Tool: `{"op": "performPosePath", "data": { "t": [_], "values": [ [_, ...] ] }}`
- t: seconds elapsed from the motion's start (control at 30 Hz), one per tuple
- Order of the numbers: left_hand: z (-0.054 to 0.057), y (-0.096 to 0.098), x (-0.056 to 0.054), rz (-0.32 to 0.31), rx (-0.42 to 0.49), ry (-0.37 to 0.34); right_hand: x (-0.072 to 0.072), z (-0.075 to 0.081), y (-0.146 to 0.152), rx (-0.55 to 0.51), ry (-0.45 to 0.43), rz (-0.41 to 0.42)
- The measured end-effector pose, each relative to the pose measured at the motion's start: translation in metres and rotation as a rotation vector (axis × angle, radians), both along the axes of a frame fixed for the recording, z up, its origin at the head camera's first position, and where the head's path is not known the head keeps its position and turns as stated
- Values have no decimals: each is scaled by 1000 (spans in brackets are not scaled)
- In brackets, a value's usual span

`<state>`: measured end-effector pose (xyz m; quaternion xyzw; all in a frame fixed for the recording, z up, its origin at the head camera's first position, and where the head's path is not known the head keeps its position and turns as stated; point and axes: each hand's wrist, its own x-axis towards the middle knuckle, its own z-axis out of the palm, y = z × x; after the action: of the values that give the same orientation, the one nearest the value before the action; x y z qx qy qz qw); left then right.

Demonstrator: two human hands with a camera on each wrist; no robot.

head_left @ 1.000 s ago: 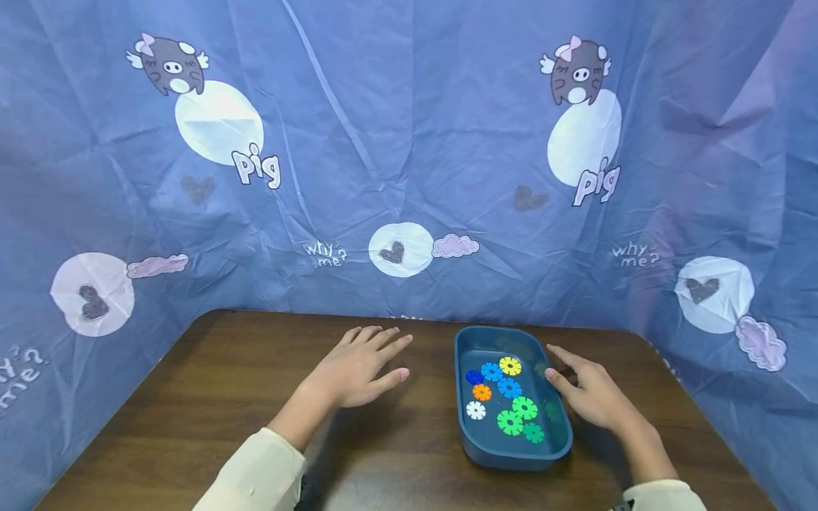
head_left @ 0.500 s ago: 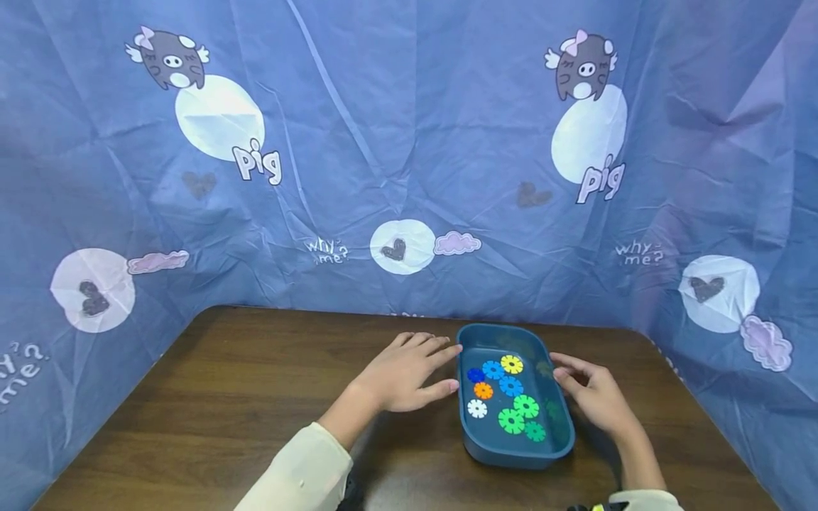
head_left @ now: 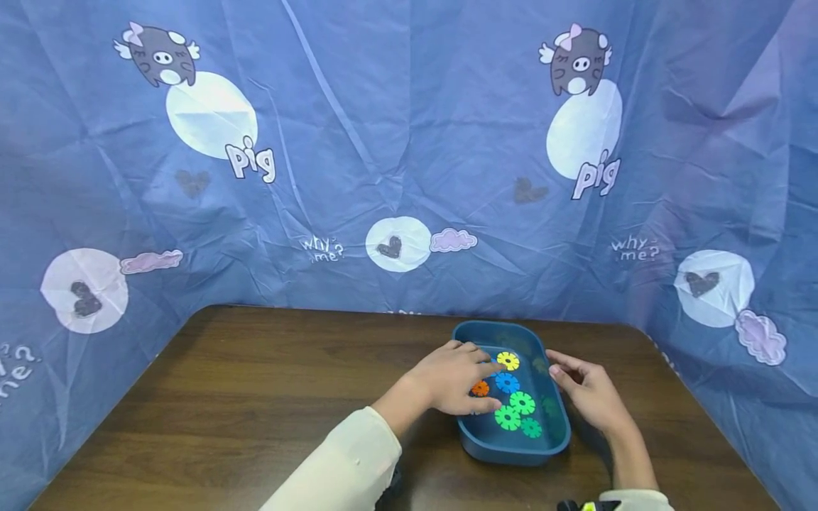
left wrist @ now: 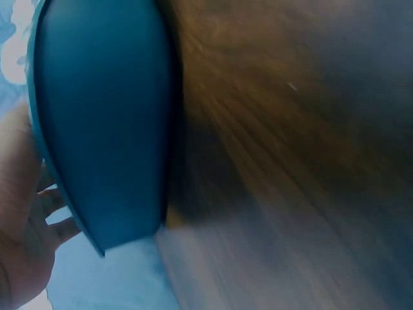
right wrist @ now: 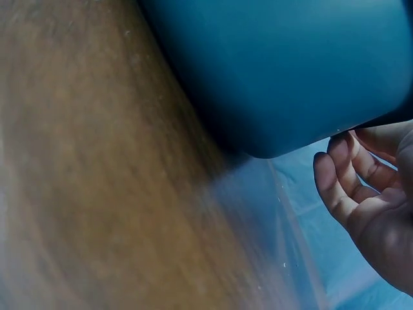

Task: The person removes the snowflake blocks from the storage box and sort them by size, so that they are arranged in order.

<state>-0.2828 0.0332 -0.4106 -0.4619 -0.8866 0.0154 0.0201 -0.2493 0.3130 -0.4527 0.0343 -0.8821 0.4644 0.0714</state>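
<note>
A dark blue-green plastic tray (head_left: 514, 454) holds several slotted snowflake building discs, among them a yellow disc (head_left: 508, 361), an orange disc (head_left: 480, 388) and a green disc (head_left: 508, 418). Over the tray's left side reaches my left hand (head_left: 450, 380), palm down, fingers and thumb spread. It covers part of the tray and some discs; I see no disc between its fingers. My right hand (head_left: 591, 394) is at the tray's right side, thumb and index fingertips against the rim. In the right wrist view its other fingers (right wrist: 327, 173) bend loosely beside the tray wall (right wrist: 284, 71).
The brown wooden table (head_left: 287, 397) stretches left of the tray, with its back edge near the tray's far end. A blue curtain (head_left: 409, 163) printed with pigs and hearts hangs behind and along both sides.
My left hand has moved right, from the bare table to the tray's near-left rim and then over the tray. The right hand has stayed by the right rim, shifting slightly. The tray stays put.
</note>
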Motion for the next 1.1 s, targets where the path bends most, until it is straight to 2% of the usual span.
{"op": "performPosePath", "data": {
  "t": [0.2, 0.33, 0.5, 0.63, 0.77, 0.93, 1.1],
  "values": [
    [0, 28, -3, -30, -47, -92, 1, 2, 0, -2, 5, -1],
    [-3, 41, -8, -25, -48, -246, 1, 3, 1, 1, 2, 2],
    [-7, 52, -14, 28, 4, -465, 2, 5, -1, 7, -28, 6],
    [-10, 58, -20, 56, 71, -581, 2, 5, 1, 11, -31, 7],
    [-11, 61, -23, 107, 113, -653, 0, 4, 2, 13, -26, 4],
    [-9, 62, -23, 155, 116, -733, 0, 3, 2, 16, -14, 9],
    [-6, 59, -25, 130, 137, -727, 0, 3, -2, 0, -13, 17]
  ]
}}
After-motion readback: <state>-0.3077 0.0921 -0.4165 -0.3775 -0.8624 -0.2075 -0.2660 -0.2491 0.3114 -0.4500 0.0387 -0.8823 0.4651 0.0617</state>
